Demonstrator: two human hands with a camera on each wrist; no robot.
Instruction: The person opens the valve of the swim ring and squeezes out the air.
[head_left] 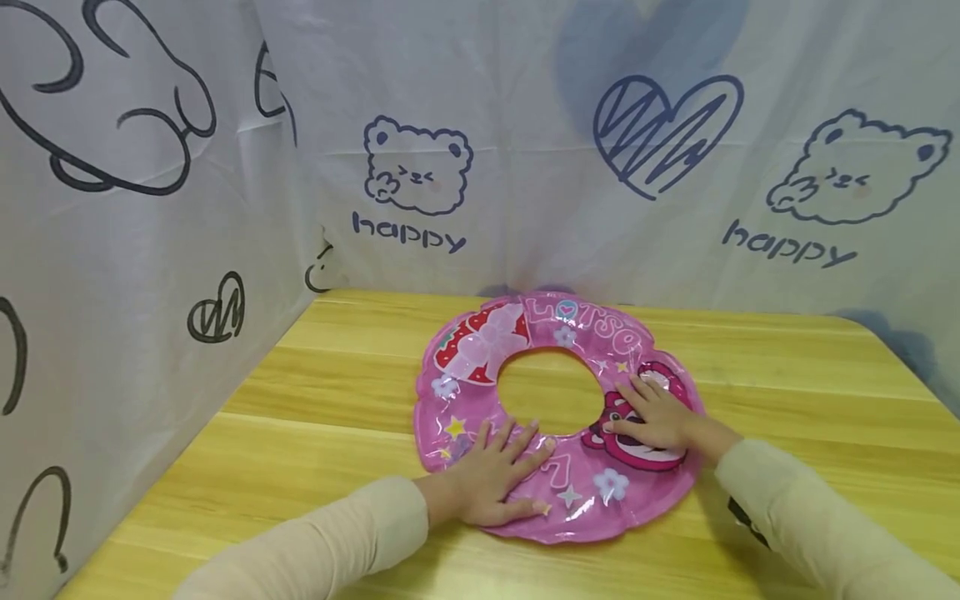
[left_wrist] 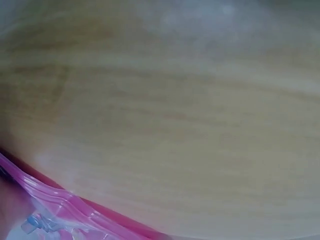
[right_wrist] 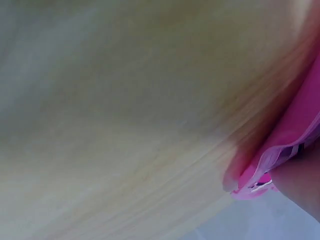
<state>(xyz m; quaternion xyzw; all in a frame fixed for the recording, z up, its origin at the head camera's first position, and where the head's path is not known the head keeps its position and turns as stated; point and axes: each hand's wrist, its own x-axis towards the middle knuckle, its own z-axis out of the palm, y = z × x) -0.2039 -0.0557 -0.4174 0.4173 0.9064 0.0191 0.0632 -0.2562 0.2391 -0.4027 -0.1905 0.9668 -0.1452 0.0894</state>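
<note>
A pink inflatable swim ring point(head_left: 517, 508) lies on the wooden table, printed with a bear face, flowers, stars and a strawberry bow. My left hand point(head_left: 491, 475) rests on its near left part with the fingers spread. On the right side, over the bear print, my right hand point(head_left: 656, 417) lies with its fingers extended. The left wrist view has the ring's edge seam point(left_wrist: 65, 202) at the lower left, with a small clear valve point(left_wrist: 40, 222) beside it. In the right wrist view the pink edge point(right_wrist: 285, 135) shows next to part of the hand.
The wood-grain table point(head_left: 285, 442) spreads around the ring. White cloth point(head_left: 540, 192) with drawn bears, hearts and "happy" hangs behind it, and more cloth point(head_left: 142, 292) hangs on the left. A small dark object point(head_left: 746, 521) is partly hidden by the right sleeve.
</note>
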